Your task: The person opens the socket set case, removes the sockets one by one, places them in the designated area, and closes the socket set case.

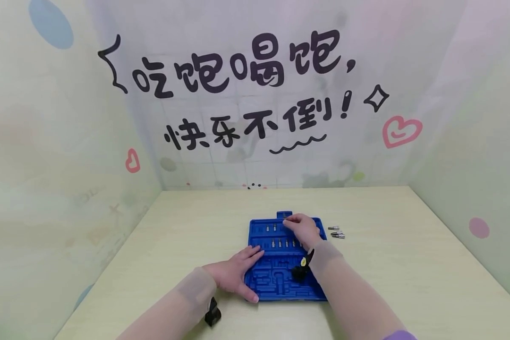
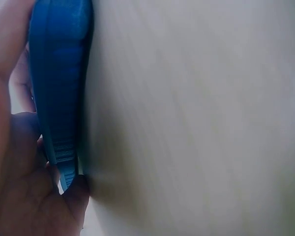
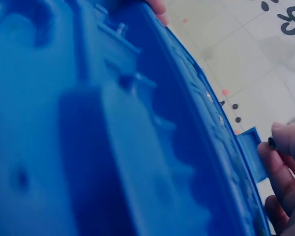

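Observation:
A blue plastic tool case [image 1: 267, 276] lies opened flat on the table. My left hand [image 1: 233, 274] rests over its left edge, fingers spread onto the case and thumb at the front corner; in the left wrist view, that hand lies along the side wall [image 2: 59, 88]. At the far part of the case, my right hand [image 1: 302, 229] pinches a small bit socket between thumb and index finger. Only the dark end of the bit socket [image 3: 272, 143] shows in the right wrist view. Several silver bit sockets [image 1: 280, 243] stand in the case's middle row, and two more bit sockets [image 1: 274, 227] are in the far row.
A few loose bit sockets [image 1: 337, 233] lie on the pale wooden table [image 1: 391, 255] just right of the case. A tab [image 1: 280, 214] sticks out from the case's far edge. Printed wall sheets [image 1: 255, 160] enclose the table at the back and sides.

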Demonstrator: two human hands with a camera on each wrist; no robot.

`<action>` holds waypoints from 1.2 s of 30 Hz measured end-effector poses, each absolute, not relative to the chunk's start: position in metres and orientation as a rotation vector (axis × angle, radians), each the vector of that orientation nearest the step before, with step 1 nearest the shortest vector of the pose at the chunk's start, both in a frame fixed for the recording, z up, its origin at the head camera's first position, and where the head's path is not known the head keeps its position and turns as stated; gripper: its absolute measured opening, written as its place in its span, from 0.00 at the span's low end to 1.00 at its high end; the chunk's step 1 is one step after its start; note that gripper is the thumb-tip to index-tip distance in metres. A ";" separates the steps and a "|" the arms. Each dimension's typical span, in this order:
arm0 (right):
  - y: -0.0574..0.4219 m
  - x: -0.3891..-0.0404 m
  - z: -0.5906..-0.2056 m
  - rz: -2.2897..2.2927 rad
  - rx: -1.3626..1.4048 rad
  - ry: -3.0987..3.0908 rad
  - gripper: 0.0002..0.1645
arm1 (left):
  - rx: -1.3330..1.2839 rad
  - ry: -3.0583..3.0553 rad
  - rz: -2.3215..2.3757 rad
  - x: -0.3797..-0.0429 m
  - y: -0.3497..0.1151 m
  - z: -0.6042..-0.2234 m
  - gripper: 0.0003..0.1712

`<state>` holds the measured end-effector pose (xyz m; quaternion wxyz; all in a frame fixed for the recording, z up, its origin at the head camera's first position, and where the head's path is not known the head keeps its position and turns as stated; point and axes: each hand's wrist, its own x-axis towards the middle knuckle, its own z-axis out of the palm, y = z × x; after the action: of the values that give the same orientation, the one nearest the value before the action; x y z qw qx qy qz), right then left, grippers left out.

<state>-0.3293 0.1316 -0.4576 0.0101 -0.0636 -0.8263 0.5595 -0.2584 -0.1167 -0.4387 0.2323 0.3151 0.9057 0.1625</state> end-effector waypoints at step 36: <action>0.295 -0.292 -0.458 0.969 0.257 -2.974 0.09 | 0.846 2.488 0.444 -0.257 -0.116 -0.437 0.66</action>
<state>-0.2925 0.2947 -0.4585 0.0018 0.0818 -0.9476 0.3089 -0.2567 -0.1162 -0.4374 0.2361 0.3084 0.9072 0.1618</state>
